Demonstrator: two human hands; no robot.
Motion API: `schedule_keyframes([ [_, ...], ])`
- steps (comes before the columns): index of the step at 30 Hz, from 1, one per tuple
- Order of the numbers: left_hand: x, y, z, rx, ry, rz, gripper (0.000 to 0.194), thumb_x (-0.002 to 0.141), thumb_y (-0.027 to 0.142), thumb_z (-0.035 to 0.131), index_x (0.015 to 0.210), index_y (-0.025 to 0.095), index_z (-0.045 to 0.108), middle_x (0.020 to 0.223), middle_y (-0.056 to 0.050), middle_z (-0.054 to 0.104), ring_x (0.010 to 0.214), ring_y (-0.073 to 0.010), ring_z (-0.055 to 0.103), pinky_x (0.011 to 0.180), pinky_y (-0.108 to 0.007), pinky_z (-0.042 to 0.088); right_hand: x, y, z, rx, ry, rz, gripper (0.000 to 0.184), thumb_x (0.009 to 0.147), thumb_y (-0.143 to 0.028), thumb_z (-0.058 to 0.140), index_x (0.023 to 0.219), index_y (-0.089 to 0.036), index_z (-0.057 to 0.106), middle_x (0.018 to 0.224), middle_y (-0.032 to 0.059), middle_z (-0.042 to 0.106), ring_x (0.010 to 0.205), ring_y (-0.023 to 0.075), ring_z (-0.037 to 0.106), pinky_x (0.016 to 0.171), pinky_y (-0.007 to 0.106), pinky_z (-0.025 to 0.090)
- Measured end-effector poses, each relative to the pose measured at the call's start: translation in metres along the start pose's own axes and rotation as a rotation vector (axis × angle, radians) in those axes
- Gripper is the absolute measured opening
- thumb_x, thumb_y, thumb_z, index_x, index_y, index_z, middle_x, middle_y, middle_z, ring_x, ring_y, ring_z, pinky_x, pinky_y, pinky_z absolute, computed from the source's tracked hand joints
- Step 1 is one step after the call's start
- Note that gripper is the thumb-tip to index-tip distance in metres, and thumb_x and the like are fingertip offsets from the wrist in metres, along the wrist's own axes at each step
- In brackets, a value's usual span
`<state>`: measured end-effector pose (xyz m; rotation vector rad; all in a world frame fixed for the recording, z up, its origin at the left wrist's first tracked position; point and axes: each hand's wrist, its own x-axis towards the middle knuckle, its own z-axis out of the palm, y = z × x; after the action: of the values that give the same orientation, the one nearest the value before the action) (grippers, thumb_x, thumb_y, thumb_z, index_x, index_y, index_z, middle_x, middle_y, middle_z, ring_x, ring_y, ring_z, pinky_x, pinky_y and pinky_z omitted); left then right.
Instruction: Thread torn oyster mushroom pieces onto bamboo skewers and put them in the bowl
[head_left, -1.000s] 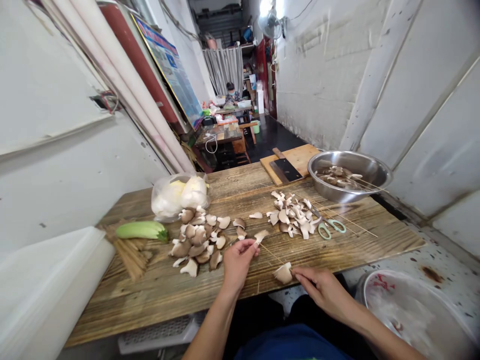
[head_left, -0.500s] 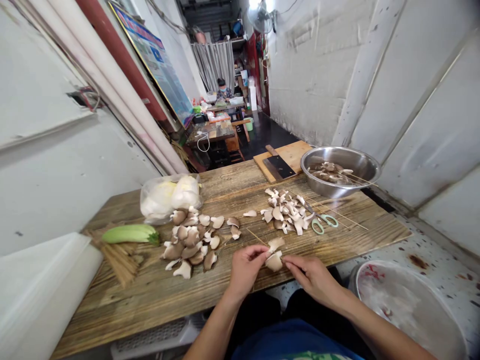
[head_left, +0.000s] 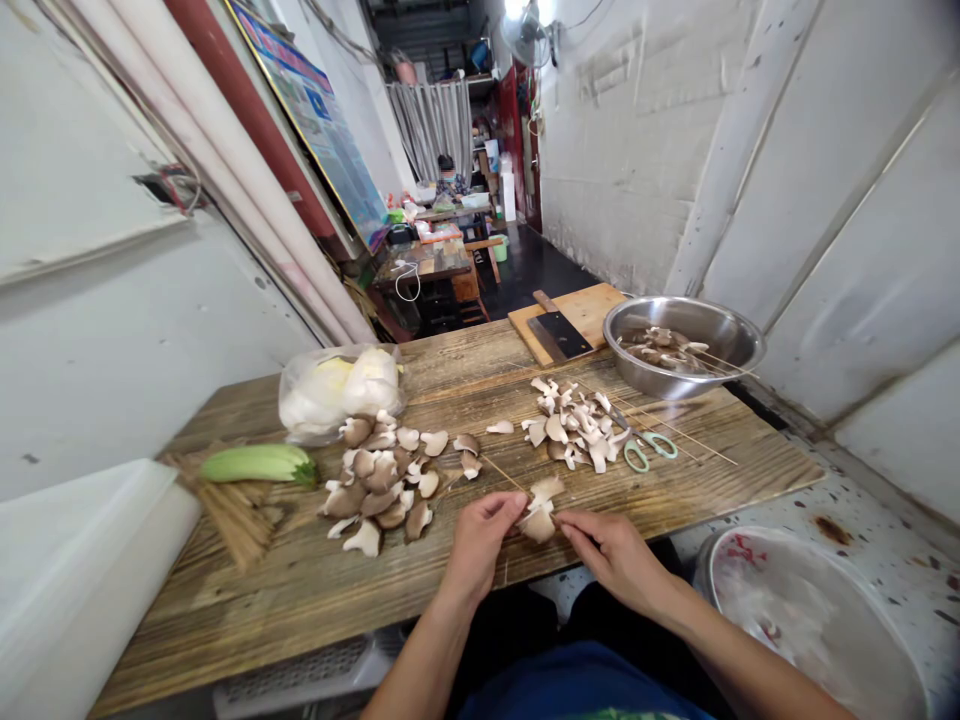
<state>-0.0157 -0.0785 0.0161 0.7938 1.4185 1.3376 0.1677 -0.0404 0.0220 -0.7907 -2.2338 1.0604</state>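
Note:
My left hand (head_left: 480,535) and my right hand (head_left: 609,548) meet at the near edge of the wooden table (head_left: 300,590). Between their pinched fingertips are mushroom pieces (head_left: 541,508) threaded on a thin bamboo skewer (head_left: 501,473) that points up and left. My left hand pinches the skewer by the mushrooms; my right hand pinches the lower mushroom piece. A heap of cut mushrooms (head_left: 382,478) lies just left of my left hand. A second heap (head_left: 574,425) lies beyond my right hand.
Green-handled scissors (head_left: 646,447) and loose skewers lie by the right heap. A steel bowl (head_left: 684,345) holds finished skewers; a cleaver rests on a cutting board (head_left: 570,318). A bag of cabbage (head_left: 339,390), a green vegetable (head_left: 259,463), a skewer bundle (head_left: 240,515) sit left. A basin (head_left: 810,620) stands lower right.
My hands came together: the mushroom piece in my right hand was pushed up the skewer next to the one by my left hand. The skewer tip now sticks out further left.

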Motion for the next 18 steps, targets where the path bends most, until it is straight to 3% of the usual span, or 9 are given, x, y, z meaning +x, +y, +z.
schedule_keyframes([
  [5, 0.002, 0.001, 0.001, -0.092, -0.005, -0.07, 0.034, 0.061, 0.042, 0.074, 0.077, 0.012, 0.072, 0.073, -0.007, 0.069, 0.063, -0.0136, 0.057, 0.061, -0.024, 0.043, 0.001, 0.002, 0.007, -0.041, 0.02, -0.021, 0.028, 0.094, -0.027, 0.037, 0.099, -0.019, 0.063, 0.08, 0.0043, 0.067, 0.069, 0.0144, 0.062, 0.067, 0.023, 0.045],
  [7, 0.006, 0.004, -0.008, -0.062, 0.065, -0.03, 0.035, 0.064, 0.045, 0.07, 0.074, 0.012, 0.072, 0.073, -0.008, 0.069, 0.06, -0.0127, 0.056, 0.058, -0.023, 0.041, 0.0, 0.004, 0.007, -0.054, 0.067, -0.006, 0.028, 0.093, -0.029, 0.037, 0.099, -0.018, 0.062, 0.079, 0.0048, 0.067, 0.067, 0.0146, 0.061, 0.065, 0.024, 0.046],
  [9, 0.013, 0.008, -0.023, 0.065, 0.212, 0.076, 0.032, 0.067, 0.046, 0.067, 0.073, 0.014, 0.072, 0.074, -0.008, 0.069, 0.06, -0.0133, 0.056, 0.058, -0.024, 0.041, -0.001, 0.007, 0.005, -0.059, 0.112, 0.031, 0.028, 0.093, -0.03, 0.036, 0.098, -0.017, 0.06, 0.07, 0.0033, 0.063, 0.061, 0.014, 0.058, 0.06, 0.023, 0.045],
  [12, 0.025, 0.013, -0.046, 0.44, 0.399, 0.258, 0.023, 0.067, 0.04, 0.066, 0.076, 0.02, 0.073, 0.075, -0.006, 0.07, 0.069, -0.0186, 0.06, 0.068, -0.027, 0.042, -0.004, 0.013, 0.002, -0.047, 0.115, 0.079, 0.026, 0.094, -0.031, 0.034, 0.094, -0.017, 0.056, 0.058, -0.001, 0.055, 0.052, 0.0129, 0.052, 0.054, 0.023, 0.042],
  [15, 0.039, 0.016, -0.06, 0.764, 0.447, 0.301, 0.02, 0.069, 0.035, 0.064, 0.077, 0.019, 0.072, 0.078, -0.009, 0.07, 0.076, -0.0237, 0.061, 0.073, -0.031, 0.04, -0.007, 0.016, 0.002, -0.053, 0.106, 0.093, 0.024, 0.093, -0.031, 0.035, 0.091, -0.018, 0.056, 0.059, -0.0012, 0.054, 0.052, 0.013, 0.051, 0.053, 0.023, 0.04],
  [18, 0.055, 0.013, -0.063, 0.863, 0.462, 0.254, 0.025, 0.068, 0.03, 0.065, 0.089, 0.016, 0.07, 0.075, -0.011, 0.068, 0.077, -0.0257, 0.061, 0.073, -0.032, 0.039, -0.008, 0.017, 0.004, -0.051, 0.098, 0.098, 0.024, 0.092, -0.031, 0.036, 0.09, -0.018, 0.057, 0.063, -0.0001, 0.057, 0.054, 0.013, 0.052, 0.053, 0.022, 0.039],
])
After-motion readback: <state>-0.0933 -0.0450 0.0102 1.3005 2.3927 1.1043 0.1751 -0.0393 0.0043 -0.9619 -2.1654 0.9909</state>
